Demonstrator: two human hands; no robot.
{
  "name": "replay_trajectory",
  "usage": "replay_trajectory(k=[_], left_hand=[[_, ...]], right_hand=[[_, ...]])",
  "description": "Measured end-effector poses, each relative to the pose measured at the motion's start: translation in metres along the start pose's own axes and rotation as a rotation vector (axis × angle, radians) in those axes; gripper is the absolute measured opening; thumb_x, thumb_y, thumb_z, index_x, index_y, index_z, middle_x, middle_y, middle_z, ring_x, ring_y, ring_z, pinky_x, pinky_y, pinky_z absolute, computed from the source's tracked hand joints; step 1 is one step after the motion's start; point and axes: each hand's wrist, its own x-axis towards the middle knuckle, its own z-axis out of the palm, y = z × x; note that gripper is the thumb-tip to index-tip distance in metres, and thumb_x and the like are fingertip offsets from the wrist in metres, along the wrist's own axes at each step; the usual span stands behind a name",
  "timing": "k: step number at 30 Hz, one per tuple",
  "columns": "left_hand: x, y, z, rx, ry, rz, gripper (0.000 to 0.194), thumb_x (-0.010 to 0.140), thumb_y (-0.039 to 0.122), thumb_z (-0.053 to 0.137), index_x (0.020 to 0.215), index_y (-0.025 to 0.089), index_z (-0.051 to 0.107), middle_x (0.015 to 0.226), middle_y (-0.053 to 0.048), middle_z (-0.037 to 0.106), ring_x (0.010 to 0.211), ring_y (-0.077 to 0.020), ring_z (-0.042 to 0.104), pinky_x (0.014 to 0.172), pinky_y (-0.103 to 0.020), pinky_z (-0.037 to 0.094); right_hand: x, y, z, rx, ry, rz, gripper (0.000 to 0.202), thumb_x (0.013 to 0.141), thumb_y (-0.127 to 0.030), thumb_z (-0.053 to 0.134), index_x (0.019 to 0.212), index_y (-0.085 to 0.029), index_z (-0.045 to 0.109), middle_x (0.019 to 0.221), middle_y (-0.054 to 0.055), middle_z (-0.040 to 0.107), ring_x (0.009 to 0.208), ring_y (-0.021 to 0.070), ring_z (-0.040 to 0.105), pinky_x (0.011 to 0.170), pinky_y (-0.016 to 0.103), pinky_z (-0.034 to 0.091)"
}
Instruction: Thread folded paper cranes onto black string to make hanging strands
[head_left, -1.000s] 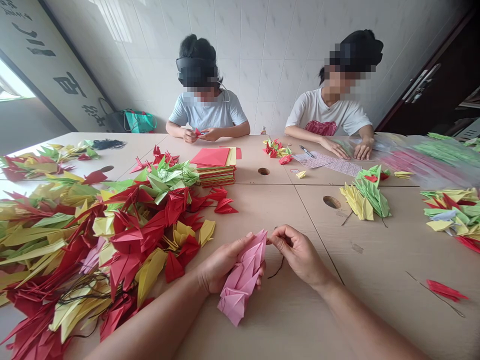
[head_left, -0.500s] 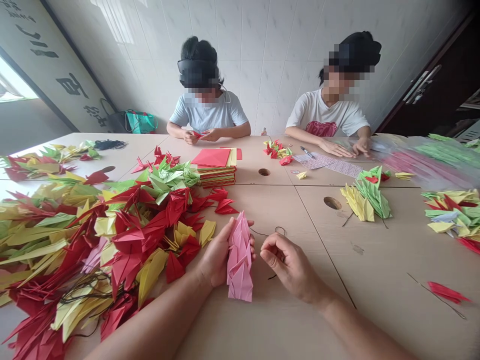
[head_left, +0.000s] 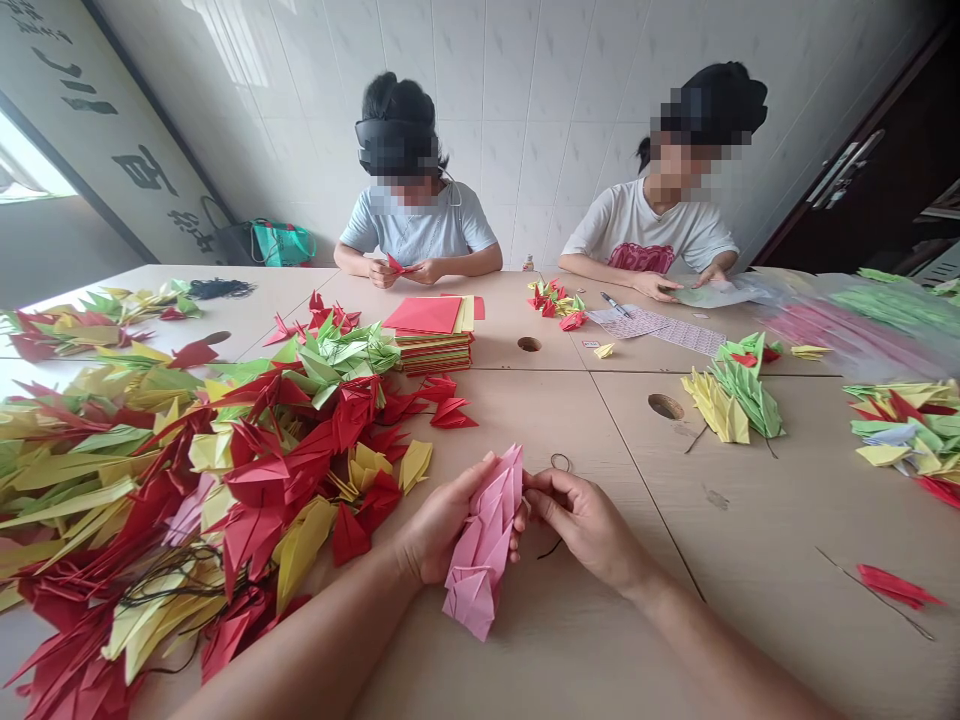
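My left hand (head_left: 437, 528) is wrapped round a strand of pink folded-paper pieces (head_left: 484, 550), which look like flat paper cranes nested one on another. The strand leans with its upper end to the right. My right hand (head_left: 592, 530) is closed in a pinch against the strand's upper right side; what lies between its fingertips is too small to make out. A dark thread (head_left: 560, 462) loops on the table just beyond my right hand, and a short end shows below the fingers. Part of the thread is hidden by the hand.
Piles of red, yellow and green folded paper (head_left: 255, 450) cover the left side. A stack of square paper sheets (head_left: 433, 340) stands ahead. Yellow and green strands (head_left: 731, 400), a needle-like wire (head_left: 874, 592) and a red folded piece (head_left: 896, 585) lie right. Two people sit opposite.
The pink strand has tilted to the right and come slightly nearer. My right fingers have closed up to its side. Across the table, one person has lifted a clear plastic sheet or bag.
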Motion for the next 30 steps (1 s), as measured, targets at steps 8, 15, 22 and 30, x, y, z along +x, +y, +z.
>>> replay_trajectory(k=[8,15,22,30], left_hand=[[0.0,-0.002,-0.003,0.09,0.039,-0.019,0.051,0.088,0.055,0.041,0.076,0.011,0.064,0.064,-0.006,0.064,0.048,-0.0149,0.062,0.051,-0.026,0.052],[0.001,-0.003,-0.006,0.125,-0.027,-0.035,0.049,0.086,0.056,0.046,0.088,0.011,0.065,0.067,-0.007,0.066,0.053,-0.0154,0.064,0.054,-0.026,0.052],[-0.003,-0.003,-0.002,0.132,-0.081,-0.029,0.042,0.086,0.05,0.05,0.093,0.012,0.066,0.071,-0.007,0.065,0.059,-0.0157,0.064,0.059,-0.027,0.051],[-0.004,-0.003,-0.002,0.136,-0.085,-0.057,0.047,0.085,0.053,0.05,0.082,0.009,0.067,0.071,-0.008,0.065,0.055,-0.0146,0.062,0.055,-0.025,0.05]], right_hand=[[0.0,0.004,-0.008,-0.273,0.263,-0.07,0.025,0.084,-0.041,0.058,0.074,-0.018,0.059,0.066,0.0,0.054,0.063,0.0134,0.05,0.059,0.024,0.042],[-0.001,0.007,-0.011,-0.362,0.368,-0.134,0.025,0.084,-0.041,0.057,0.075,-0.019,0.059,0.068,0.002,0.059,0.063,0.0148,0.053,0.059,0.024,0.043],[-0.001,0.007,-0.014,-0.383,0.398,-0.124,0.026,0.085,-0.044,0.056,0.075,-0.02,0.057,0.069,0.002,0.058,0.064,0.0162,0.053,0.06,0.027,0.043],[0.002,0.009,-0.017,-0.345,0.461,-0.099,0.028,0.082,-0.047,0.059,0.077,-0.019,0.059,0.068,0.002,0.058,0.062,0.0157,0.053,0.059,0.027,0.044]])
